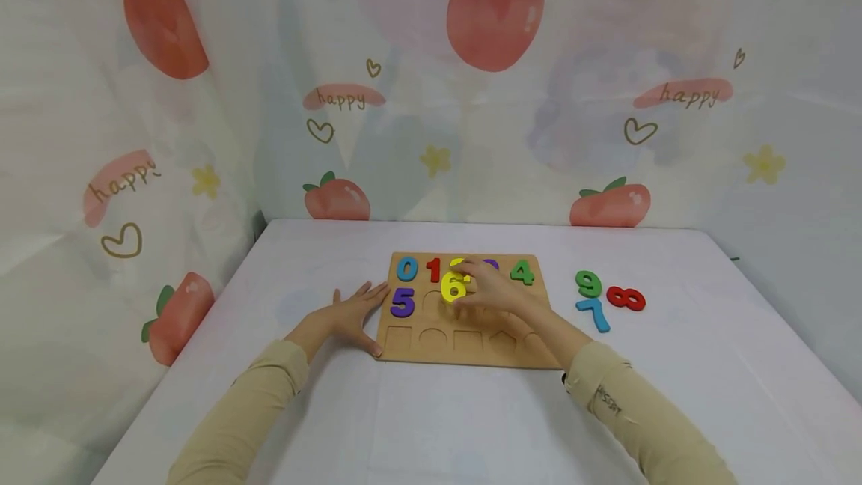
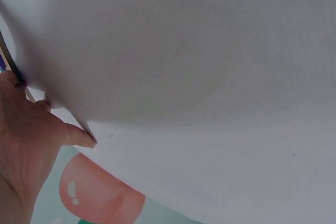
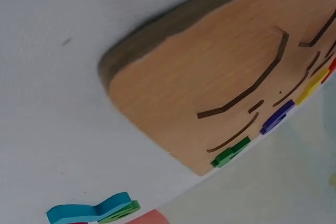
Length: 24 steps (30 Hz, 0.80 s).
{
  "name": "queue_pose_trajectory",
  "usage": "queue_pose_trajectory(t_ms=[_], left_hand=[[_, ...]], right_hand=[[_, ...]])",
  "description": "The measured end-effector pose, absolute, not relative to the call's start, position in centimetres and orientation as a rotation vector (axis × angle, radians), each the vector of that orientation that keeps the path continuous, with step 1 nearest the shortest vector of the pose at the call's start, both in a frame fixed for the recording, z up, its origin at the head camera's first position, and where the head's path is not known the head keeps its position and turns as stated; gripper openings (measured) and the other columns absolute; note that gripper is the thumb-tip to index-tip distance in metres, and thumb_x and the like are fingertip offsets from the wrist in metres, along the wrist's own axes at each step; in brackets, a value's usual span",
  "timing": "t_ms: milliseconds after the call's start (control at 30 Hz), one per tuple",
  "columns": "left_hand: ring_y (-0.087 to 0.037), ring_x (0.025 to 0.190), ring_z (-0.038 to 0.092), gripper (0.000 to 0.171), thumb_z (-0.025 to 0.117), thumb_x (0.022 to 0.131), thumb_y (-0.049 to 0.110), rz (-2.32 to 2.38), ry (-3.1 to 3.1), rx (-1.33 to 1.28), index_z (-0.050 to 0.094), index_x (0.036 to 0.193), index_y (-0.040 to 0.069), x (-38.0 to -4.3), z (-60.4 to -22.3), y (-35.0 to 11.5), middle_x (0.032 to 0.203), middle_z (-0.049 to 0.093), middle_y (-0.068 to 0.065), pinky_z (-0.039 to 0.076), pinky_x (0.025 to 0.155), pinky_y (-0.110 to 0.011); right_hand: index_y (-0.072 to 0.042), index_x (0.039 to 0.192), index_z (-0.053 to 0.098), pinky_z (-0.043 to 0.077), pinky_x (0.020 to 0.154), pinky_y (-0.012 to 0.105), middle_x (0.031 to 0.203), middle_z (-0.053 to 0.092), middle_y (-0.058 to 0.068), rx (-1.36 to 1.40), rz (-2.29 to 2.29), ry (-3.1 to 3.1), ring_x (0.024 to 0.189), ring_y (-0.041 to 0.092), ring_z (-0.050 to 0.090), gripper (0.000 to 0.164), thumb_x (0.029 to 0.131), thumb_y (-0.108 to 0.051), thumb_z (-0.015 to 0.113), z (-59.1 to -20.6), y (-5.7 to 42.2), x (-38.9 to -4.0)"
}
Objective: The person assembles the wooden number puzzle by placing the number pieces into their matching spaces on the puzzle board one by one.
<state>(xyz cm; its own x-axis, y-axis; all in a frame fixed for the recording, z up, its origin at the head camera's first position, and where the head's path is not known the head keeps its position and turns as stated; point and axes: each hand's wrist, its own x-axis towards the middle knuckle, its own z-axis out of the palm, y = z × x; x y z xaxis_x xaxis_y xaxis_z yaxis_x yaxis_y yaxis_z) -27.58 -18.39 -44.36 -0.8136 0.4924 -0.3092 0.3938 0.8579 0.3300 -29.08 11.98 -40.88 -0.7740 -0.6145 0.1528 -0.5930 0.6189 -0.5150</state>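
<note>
head: yellow 6 (image 1: 453,288) pinched between right fingers (image 1: 474,268)

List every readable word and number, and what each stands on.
"happy": backdrop, twice at back, once at left.
"0": blue piece, board.
"1": red piece, board.
"4": green piece, board.
"5": purple piece, board.
"6": yellow piece, right hand.
"7": loose blue piece, table.
"8": loose red piece, table.
"9": loose green piece, table.
Another yellow piece and another purple piece: partly hidden, unclear.
Right sleeve print: too blurred.

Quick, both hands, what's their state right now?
Left hand: open, fingers spread along the wooden board's left edge.
Right hand: closed, holding the yellow 6 over the board.
</note>
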Motion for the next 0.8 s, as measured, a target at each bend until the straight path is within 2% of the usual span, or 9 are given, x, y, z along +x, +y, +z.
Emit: queue_pose_trajectory(t_ms=[233, 633, 800], left_hand=[[-0.032, 0.147, -0.005, 0.122, 0.080, 0.063, 0.056, 0.359, 2.647, 0.643, 0.007, 0.153, 0.015, -27.4, -44.0, -18.2, 0.161, 0.002, -0.002, -0.005, 0.102, -0.076], [-0.032, 0.147, -0.004, 0.122, 0.079, 0.063, 0.057, 0.338, 2.652, 0.634, 0.007, 0.153, 0.016, -27.6, -44.1, -18.3, 0.161, 0.002, -0.001, -0.004, 0.102, -0.076], [-0.032, 0.147, -0.005, 0.122, 0.079, 0.063, 0.057, 0.334, 2.645, 0.635, 0.006, 0.153, 0.017, -27.6, -44.3, -18.3, 0.161, 0.002, -0.001, -0.005, 0.102, -0.076]], right_hand=[[0.007, 0.126, 0.053, 0.048, 0.096, 0.042, 0.117, 0.055, 0.017, -1.001, -0.868, 2.756, 0.113, 0.033, 0.055, 0.056, 0.081, -0.019, 0.075, -40.9, 10.7, -28.9], [-0.001, 0.129, 0.050, 0.041, 0.104, 0.042, 0.128, 0.052, 0.013, -0.758, -0.912, 2.698, 0.121, 0.029, 0.049, 0.059, 0.081, -0.025, 0.074, -41.8, 9.0, -28.9], [-0.005, 0.129, 0.051, 0.044, 0.102, 0.038, 0.128, 0.052, 0.007, -0.707, -0.873, 2.707, 0.116, 0.022, 0.052, 0.058, 0.082, -0.028, 0.074, -42.3, 8.6, -28.7]])
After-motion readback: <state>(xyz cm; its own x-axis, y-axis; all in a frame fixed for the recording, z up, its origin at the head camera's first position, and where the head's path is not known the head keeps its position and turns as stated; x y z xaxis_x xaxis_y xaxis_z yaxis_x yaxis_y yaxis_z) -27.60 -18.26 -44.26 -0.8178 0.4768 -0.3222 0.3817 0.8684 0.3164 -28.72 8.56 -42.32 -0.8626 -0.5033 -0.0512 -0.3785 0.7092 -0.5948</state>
